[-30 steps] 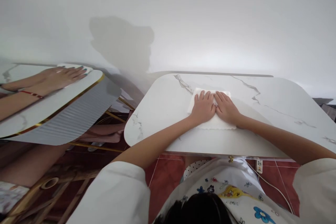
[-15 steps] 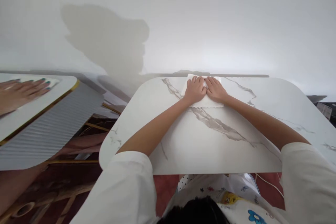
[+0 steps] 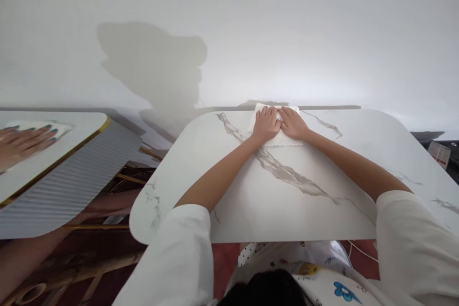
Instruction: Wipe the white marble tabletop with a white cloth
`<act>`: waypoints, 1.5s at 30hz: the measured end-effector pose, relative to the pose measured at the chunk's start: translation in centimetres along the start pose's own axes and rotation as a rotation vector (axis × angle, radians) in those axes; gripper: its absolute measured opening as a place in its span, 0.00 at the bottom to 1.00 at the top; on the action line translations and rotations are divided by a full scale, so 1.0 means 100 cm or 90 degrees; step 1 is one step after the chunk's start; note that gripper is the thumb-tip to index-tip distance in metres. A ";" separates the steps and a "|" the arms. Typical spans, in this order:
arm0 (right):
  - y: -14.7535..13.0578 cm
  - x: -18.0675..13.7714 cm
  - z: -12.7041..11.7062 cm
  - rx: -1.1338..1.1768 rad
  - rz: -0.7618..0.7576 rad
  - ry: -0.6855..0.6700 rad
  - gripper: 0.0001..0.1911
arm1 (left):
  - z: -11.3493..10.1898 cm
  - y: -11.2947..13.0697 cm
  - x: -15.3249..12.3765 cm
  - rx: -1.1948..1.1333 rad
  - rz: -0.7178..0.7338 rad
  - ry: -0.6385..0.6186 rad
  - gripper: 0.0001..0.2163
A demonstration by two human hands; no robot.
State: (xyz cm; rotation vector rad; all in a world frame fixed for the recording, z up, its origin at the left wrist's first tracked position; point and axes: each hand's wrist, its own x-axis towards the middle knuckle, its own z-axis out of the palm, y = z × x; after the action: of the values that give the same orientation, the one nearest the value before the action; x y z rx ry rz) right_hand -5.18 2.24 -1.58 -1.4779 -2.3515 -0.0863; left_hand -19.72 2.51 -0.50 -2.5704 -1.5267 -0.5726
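A white cloth [image 3: 283,140] with a scalloped edge lies spread on the white marble-patterned table [image 3: 233,196], near its far edge by the wall. Both my hands rest on top of it, side by side, with the thumbs nearly meeting. My left hand [image 3: 267,124] lies palm down on the cloth's left half, fingers stretched forward. Mirroring it, my right hand [image 3: 293,123] presses the right half, its fingers also laid out flat. The palms and whatever cloth is under them are hidden.
At the left, another person's hand [image 3: 27,141] lies on a second white cloth [image 3: 61,129] on a gold-edged table [image 3: 89,122]. A white wall [image 3: 272,33] rises behind both tables. Dark items and a clear box [image 3: 439,154] stand beyond the right edge.
The view has shifted slightly. My hands and the cloth stay in nearly the same place on the table. The other person's hand has moved left, uncovering more of its cloth.
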 end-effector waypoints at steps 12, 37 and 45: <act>0.053 -0.018 -0.005 0.004 -0.005 0.011 0.28 | 0.012 0.043 0.021 -0.042 0.001 -0.026 0.20; -0.047 -0.164 -0.048 0.017 0.034 0.019 0.29 | -0.036 0.105 -0.125 0.015 0.036 -0.038 0.23; -0.084 -0.213 -0.062 0.015 0.035 -0.011 0.29 | -0.061 0.130 -0.174 0.022 0.029 -0.106 0.25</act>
State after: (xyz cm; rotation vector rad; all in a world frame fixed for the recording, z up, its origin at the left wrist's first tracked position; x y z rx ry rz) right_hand -2.64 -21.34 -1.70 -1.5365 -2.3150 -0.0316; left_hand -17.56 -19.98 0.11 -2.6787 -1.5055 -0.3320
